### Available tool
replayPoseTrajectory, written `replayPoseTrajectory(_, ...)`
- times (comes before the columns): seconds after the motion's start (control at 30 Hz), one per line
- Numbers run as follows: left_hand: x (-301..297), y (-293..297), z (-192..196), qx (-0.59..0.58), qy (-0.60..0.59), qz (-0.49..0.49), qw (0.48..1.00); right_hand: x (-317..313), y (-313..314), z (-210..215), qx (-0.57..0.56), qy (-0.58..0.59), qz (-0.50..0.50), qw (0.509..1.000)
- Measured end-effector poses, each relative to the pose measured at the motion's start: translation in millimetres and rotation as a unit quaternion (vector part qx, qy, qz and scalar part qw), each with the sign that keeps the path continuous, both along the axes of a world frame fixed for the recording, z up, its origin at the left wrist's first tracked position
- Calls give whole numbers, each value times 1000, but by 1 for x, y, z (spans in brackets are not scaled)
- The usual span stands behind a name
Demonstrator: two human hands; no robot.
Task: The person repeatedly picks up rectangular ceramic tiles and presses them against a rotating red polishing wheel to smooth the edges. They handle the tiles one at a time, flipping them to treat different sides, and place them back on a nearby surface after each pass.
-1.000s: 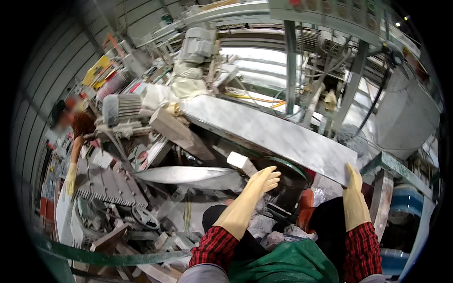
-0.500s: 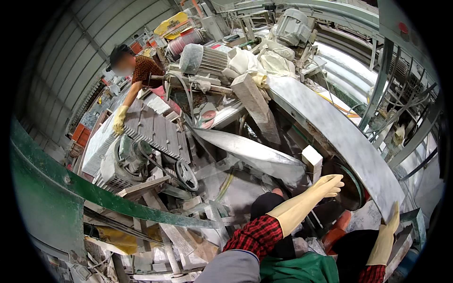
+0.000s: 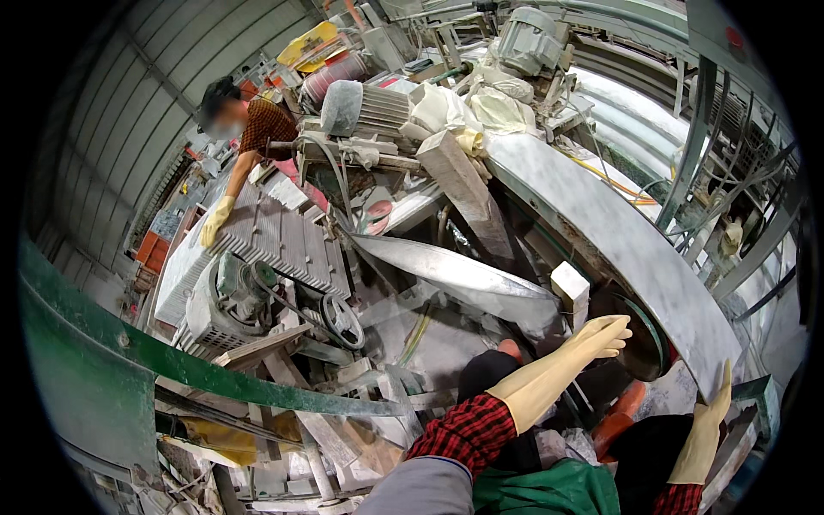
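Observation:
A long, pale grey-white stone slab (image 3: 631, 232) with marbled veining slants from the centre back to the near right. At its near end my right hand (image 3: 711, 416), in a cream rubber glove, touches the edge with fingers stretched out. My left hand (image 3: 605, 335), gloved alike, hangs in the air left of the slab. Its fingers are extended and hold nothing that I can see. Just beyond the left hand stands a white block (image 3: 570, 287), beside a dark round opening with a green rim (image 3: 648, 335).
A co-worker's gloved hand (image 3: 219, 221) rests on stacked grey strips (image 3: 279, 227) at left. A motor with a belt wheel (image 3: 342, 321) sits below them. A green metal beam (image 3: 223, 369) crosses the near left. A curved metal guard (image 3: 455, 270) and upright post (image 3: 468, 193) stand mid-scene.
The view has shifted slightly. The co-worker's hand and head have moved a little over the stacked strips. My hands keep nearly the same places.

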State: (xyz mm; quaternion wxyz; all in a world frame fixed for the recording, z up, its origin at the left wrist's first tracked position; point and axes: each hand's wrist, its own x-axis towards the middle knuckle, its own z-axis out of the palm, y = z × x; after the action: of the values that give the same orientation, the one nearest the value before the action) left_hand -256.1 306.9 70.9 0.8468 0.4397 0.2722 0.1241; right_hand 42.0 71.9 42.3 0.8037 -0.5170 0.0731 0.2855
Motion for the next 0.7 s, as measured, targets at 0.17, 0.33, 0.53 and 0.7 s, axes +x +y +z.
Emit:
replayPoseTrajectory(0.17, 9, -3, 3, 4, 27, -12, 1000, 0, 7, 0, -26, 24, -12, 999)
replayPoseTrajectory(0.33, 23, -9, 3, -69, -15, 48, 996, 4, 5, -9, -4, 39, -19, 999)
replayPoseTrajectory(0.53, 13, -7, 16, -14, 50, 23, 998, -27, 31, 26, -26, 33, -52, 998)
replayPoseTrajectory(0.7, 17, -11, 20, -18, 44, 15, 999, -23, 24, 17, -2, 8, -48, 999)
